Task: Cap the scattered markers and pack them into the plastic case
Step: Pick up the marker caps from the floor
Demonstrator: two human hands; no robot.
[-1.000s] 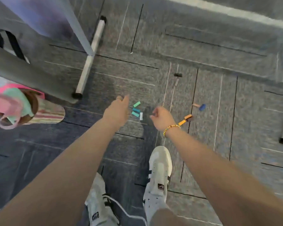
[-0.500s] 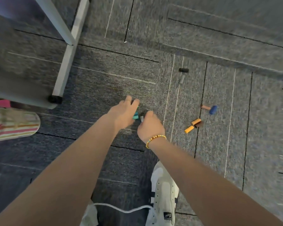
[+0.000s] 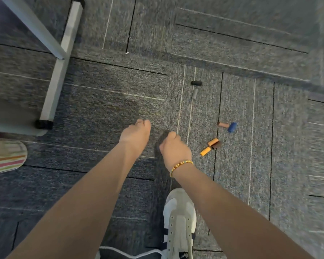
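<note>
Head view: your left hand (image 3: 135,134) and right hand (image 3: 173,148) curl knuckles-up over the carpet (image 3: 105,101), hiding the teal pieces seen a second ago; what they grasp cannot be told. At three o'clock, orange marker pieces (image 3: 209,147) lie end to end, pointing toward two o'clock; a table leg (image 3: 58,62) stands at ten.

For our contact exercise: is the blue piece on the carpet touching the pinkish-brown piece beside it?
Touching. The head view shows the blue piece butted against the right end of the pinkish-brown piece, with no carpet visible between them.
</note>
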